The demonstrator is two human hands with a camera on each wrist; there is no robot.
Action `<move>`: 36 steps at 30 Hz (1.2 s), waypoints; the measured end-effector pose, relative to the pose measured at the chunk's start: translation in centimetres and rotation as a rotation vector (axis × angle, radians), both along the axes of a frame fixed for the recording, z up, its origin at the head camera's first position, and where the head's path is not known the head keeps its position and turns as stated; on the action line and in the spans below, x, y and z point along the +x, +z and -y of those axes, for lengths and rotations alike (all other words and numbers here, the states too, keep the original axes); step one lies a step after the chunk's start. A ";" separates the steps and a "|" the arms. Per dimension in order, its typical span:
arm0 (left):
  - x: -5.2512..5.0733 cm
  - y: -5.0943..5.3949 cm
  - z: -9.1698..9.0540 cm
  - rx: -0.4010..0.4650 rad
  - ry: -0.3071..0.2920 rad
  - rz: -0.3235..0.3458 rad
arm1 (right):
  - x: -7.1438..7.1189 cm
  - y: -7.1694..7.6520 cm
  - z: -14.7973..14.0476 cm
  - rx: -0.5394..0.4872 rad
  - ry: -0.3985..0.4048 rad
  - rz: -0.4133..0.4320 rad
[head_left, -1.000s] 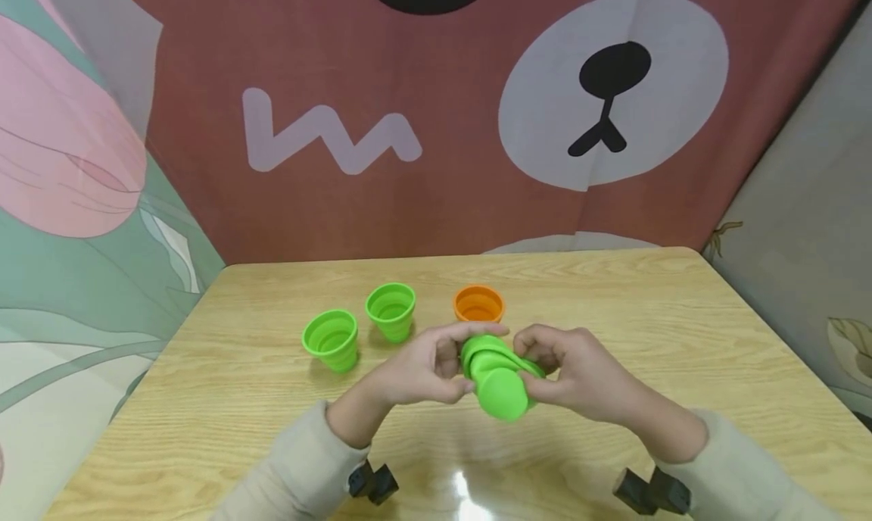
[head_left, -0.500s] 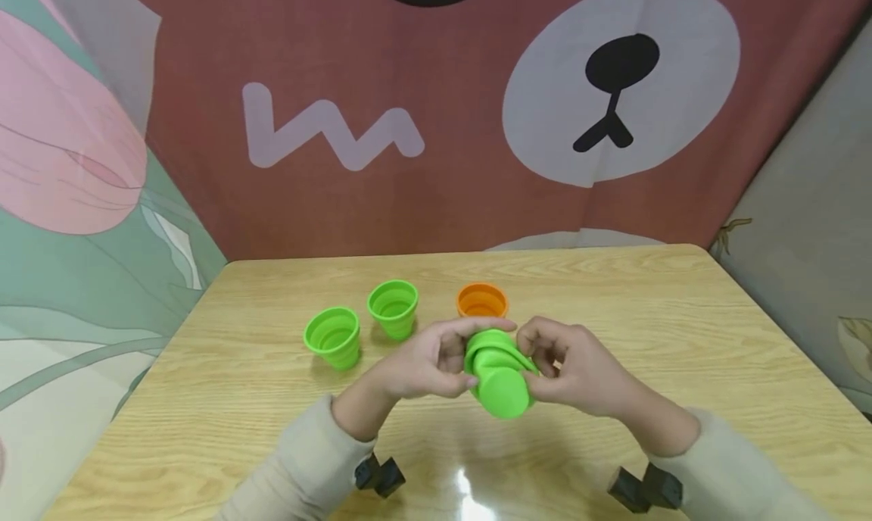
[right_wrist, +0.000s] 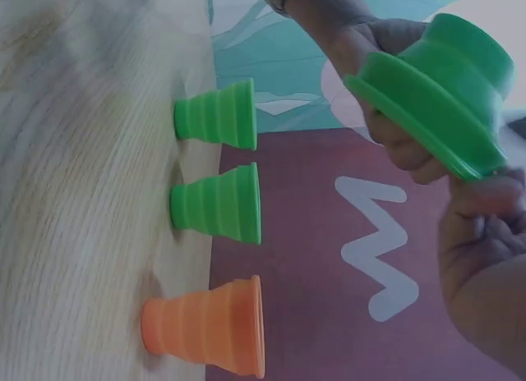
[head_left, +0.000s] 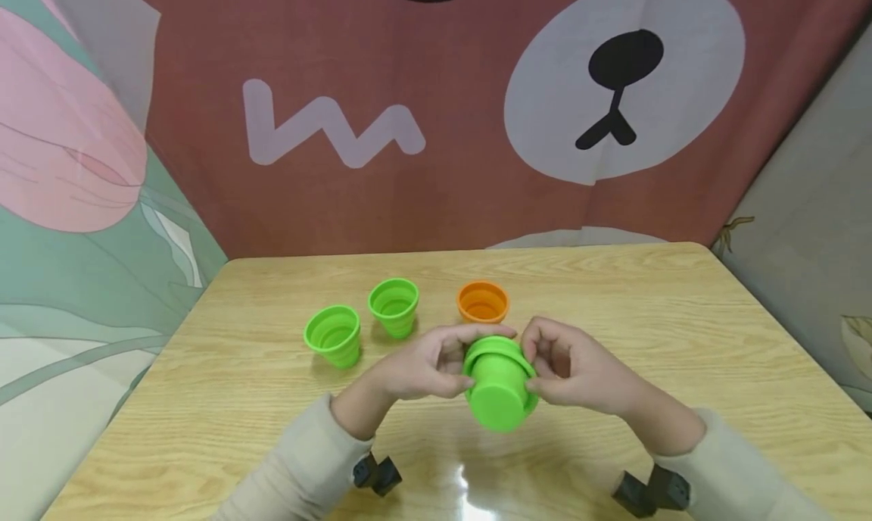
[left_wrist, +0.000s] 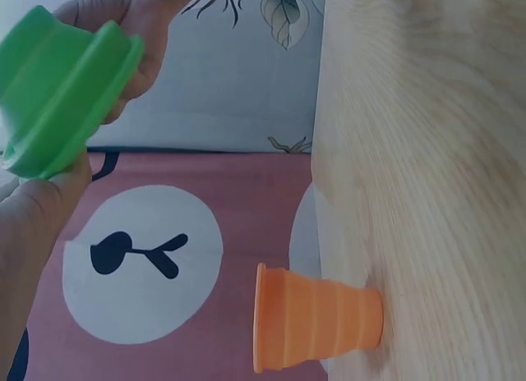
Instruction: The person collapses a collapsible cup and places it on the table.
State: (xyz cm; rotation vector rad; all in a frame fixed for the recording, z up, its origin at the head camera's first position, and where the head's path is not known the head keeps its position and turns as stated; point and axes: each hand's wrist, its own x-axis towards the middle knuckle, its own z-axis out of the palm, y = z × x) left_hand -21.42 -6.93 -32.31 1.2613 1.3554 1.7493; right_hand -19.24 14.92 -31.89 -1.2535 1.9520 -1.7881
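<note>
Above the table, both hands hold a partly extended green collapsible cup [head_left: 499, 388], its round base tilted toward the head camera. My left hand [head_left: 425, 363] grips its left side, the thumb low and a finger along the rim. The right hand [head_left: 579, 366] pinches the rim on the other side between thumb and curled fingers. In the right wrist view the green cup [right_wrist: 444, 94] shows a wide rim and a narrower base part. Beyond the hands, an orange collapsible cup [head_left: 482, 303] stands upright, its lower part hidden in the head view.
Two extended green cups stand upright left of the orange one: a nearer green cup [head_left: 334, 338] and a farther green cup [head_left: 393, 307]. A wooden table [head_left: 647, 301] lies beneath, with a printed bear curtain [head_left: 436, 203] hanging behind its back edge.
The held green cup's base has straightened from a skewed, folded position and stands out farther from the rim. Both hands stay at nearly the same place. The standing cups have not moved.
</note>
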 end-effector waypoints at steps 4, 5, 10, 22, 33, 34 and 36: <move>-0.1 0.1 0.3 -0.012 -0.030 -0.026 | 0.1 0.3 -0.2 0.012 0.058 0.114; -0.2 0.2 0.4 -0.013 -0.034 -0.029 | 0.1 0.3 -0.2 0.006 0.064 0.127; 0.0 0.1 0.5 0.009 0.045 -0.099 | 0.6 0.6 -0.2 -0.043 0.012 0.110; 1.2 -0.4 0.2 0.004 0.254 -0.070 | 1.1 -0.1 0.2 -0.114 -0.083 0.079; 1.4 0.2 0.1 -0.100 0.358 -0.129 | 1.5 0.9 1.0 0.177 -0.246 0.160; 1.4 0.2 0.1 -0.096 0.353 -0.123 | 1.4 1.1 1.0 0.218 -0.253 0.159; 1.3 0.2 0.2 -0.085 0.339 -0.104 | 1.4 1.2 1.0 0.276 -0.254 0.159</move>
